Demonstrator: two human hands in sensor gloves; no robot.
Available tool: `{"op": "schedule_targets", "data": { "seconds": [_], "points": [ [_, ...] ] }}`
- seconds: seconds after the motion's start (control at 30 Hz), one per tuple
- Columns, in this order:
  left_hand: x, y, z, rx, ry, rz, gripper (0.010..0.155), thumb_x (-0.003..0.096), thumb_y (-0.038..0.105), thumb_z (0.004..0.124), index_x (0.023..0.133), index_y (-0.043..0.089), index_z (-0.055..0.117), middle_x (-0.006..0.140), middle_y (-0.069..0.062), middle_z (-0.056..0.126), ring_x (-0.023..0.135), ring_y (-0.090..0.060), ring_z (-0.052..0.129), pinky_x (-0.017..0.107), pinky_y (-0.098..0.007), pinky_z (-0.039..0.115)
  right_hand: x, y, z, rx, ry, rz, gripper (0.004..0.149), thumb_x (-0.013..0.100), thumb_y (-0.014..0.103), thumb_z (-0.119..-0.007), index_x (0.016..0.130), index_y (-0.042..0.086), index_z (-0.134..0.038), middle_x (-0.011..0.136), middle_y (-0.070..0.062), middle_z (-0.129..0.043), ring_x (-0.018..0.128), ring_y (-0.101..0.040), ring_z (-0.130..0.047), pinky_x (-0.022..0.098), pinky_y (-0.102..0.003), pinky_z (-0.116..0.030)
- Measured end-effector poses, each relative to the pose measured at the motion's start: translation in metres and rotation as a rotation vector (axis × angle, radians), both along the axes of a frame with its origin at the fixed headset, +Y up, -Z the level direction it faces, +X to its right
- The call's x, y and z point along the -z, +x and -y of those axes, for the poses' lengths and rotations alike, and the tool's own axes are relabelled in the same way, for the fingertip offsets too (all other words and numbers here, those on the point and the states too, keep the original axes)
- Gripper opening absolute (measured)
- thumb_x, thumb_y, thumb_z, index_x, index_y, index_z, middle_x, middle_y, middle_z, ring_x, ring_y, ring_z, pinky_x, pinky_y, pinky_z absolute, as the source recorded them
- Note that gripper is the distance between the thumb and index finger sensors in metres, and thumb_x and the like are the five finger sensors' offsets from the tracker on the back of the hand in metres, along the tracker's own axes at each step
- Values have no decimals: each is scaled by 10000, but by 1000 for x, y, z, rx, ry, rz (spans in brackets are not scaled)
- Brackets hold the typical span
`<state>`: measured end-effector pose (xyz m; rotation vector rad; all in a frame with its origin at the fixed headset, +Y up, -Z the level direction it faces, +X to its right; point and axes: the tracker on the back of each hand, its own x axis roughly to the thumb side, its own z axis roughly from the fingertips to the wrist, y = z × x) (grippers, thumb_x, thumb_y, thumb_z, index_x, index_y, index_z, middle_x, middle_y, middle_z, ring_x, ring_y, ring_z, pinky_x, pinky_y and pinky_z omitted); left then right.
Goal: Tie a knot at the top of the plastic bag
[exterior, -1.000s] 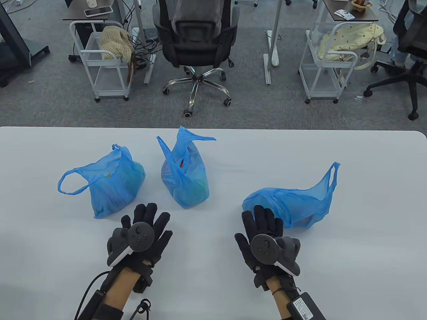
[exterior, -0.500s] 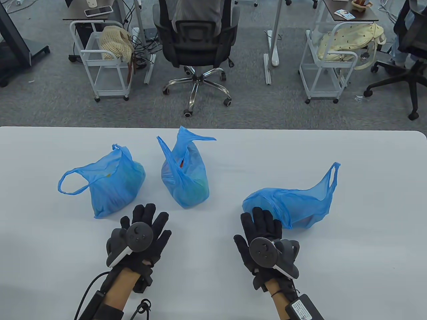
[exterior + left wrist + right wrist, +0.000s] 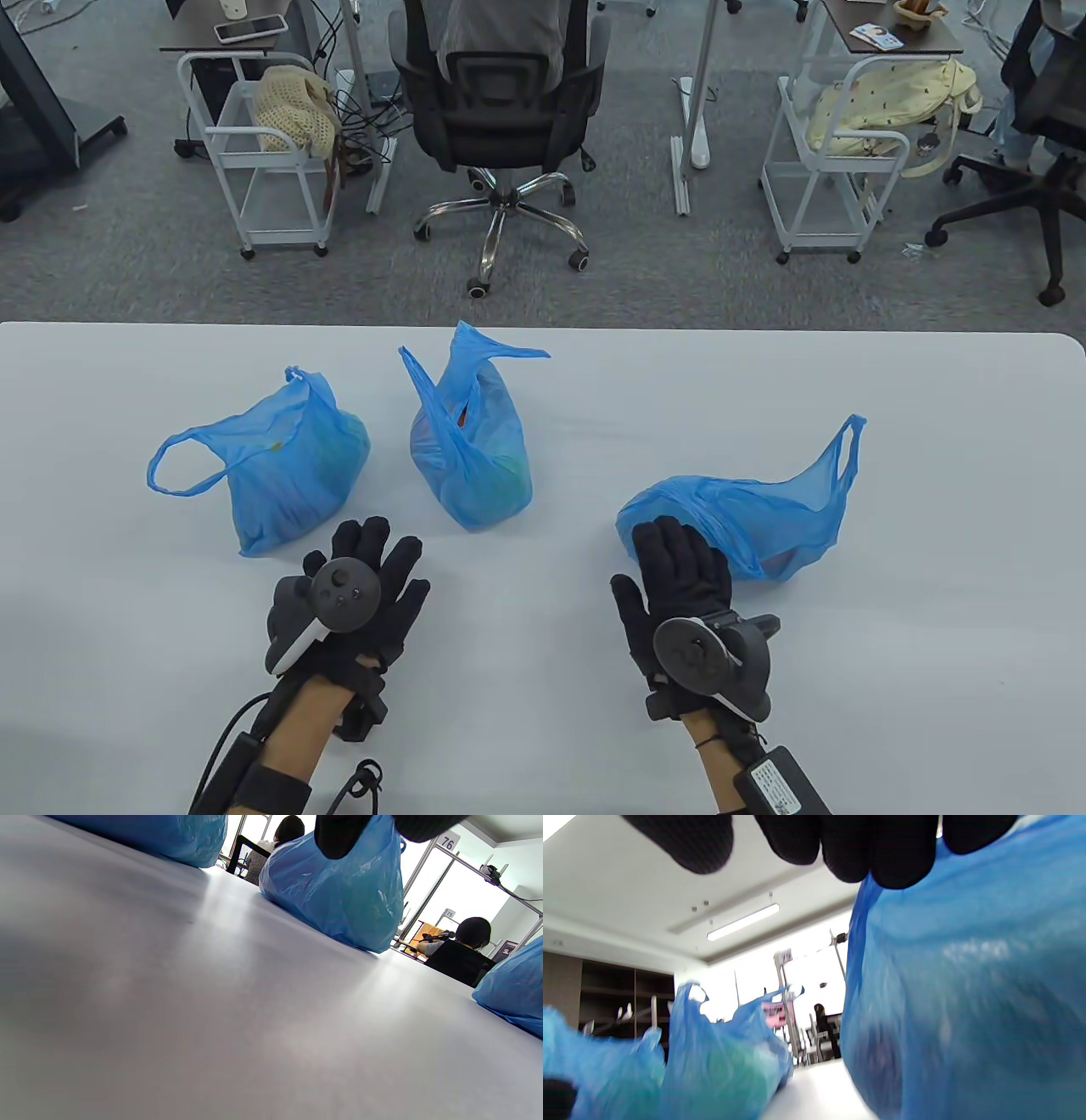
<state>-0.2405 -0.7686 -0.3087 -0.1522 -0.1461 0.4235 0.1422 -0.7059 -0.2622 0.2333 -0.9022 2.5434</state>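
— What do the bags look like?

— Three thin blue plastic bags on the white table [image 3: 933, 594]. The right bag [image 3: 747, 518], at two o'clock, slumps sideways, handles untied. My right hand [image 3: 679, 569] lies flat, fingers straight, fingertips on it.

— And the left hand [image 3: 365, 586]?

— Spread flat, holding nothing. Bag contents stay blurred.

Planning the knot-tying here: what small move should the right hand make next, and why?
Probably slide the right hand onward along the right bag to its handle loop. Its straight fingers only reach the closed end, and the untied handles lie at the far end.
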Motion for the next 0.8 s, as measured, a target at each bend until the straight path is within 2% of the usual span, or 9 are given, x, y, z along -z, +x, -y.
{"op": "schedule_targets", "data": {
  "seconds": [0.1, 0.23, 0.33, 0.43, 0.53, 0.57, 0.6, 0.7, 0.8],
  "points": [
    [0, 2, 1, -14, -11, 12, 611, 544, 618, 480, 1121, 421, 451, 1255, -3, 190, 1122, -349, 105, 696, -685, 104, -11, 34, -17, 174, 156, 113, 628, 506, 381, -796, 989, 64, -550, 945, -219, -686, 823, -480, -754, 539, -646, -612],
    [1, 3, 2, -25, -16, 19, 610, 544, 620, 480, 1120, 422, 455, 1258, -4, 194, 1124, -348, 109, 699, -685, 113, -17, 87, -23, 458, 210, 243, 689, 509, 353, -822, 1003, 40, -459, 960, -234, -604, 836, -496, -681, 545, -658, -562],
    [1, 2, 0, -47, -20, 19, 610, 545, 619, 480, 1121, 419, 458, 1258, -9, 196, 1124, -351, 109, 699, -685, 116, -12, 122, -11, 701, 152, 283, 793, 497, 344, -843, 1022, 19, -345, 1000, -268, -465, 884, -552, -526, 564, -692, -457],
    [0, 1, -3, -60, -12, 18, 613, 544, 620, 481, 1121, 416, 460, 1259, -10, 200, 1126, -353, 115, 701, -685, 121, -1, 146, 2, 869, 79, 253, 840, 465, 286, -868, 1041, 28, -313, 1046, -276, -387, 938, -591, -403, 581, -725, -360],
    [0, 0, -5, -80, -10, 20, 610, 544, 619, 481, 1120, 418, 463, 1260, -10, 204, 1128, -353, 121, 703, -685, 124, 23, 164, 14, 917, -79, 64, 899, 426, 264, -892, 1068, 53, -298, 1077, -278, -363, 980, -598, -313, 582, -750, -275],
    [0, 0, -6, -84, -11, 21, 612, 544, 619, 482, 1121, 415, 463, 1260, -11, 205, 1128, -353, 122, 703, -686, 124, 31, 167, 16, 929, -181, -9, 920, 435, 261, -892, 1078, 69, -264, 1090, -275, -321, 992, -595, -257, 588, -754, -236],
    [0, 0, -6, -86, -12, 21, 614, 544, 619, 481, 1122, 414, 461, 1260, -12, 204, 1128, -355, 122, 703, -686, 124, 35, 168, 18, 932, -225, -17, 921, 442, 253, -893, 1085, 88, -254, 1100, -260, -309, 1008, -582, -239, 597, -756, -226],
    [0, 0, -5, -83, -12, 23, 610, 544, 618, 482, 1120, 416, 465, 1260, -13, 212, 1129, -356, 131, 704, -686, 129, 50, 174, 22, 870, -252, 19, 893, 411, 232, -924, 1084, 107, -351, 1086, -237, -452, 1014, -566, -359, 591, -767, -282],
    [0, 1, -4, -81, -21, 27, 612, 543, 618, 484, 1119, 414, 466, 1261, -16, 215, 1129, -359, 139, 704, -687, 134, 58, 174, 30, 810, -292, 31, 843, 403, 259, -953, 1073, 136, -456, 1044, -165, -632, 998, -538, -528, 591, -773, -343]
  ]
}}
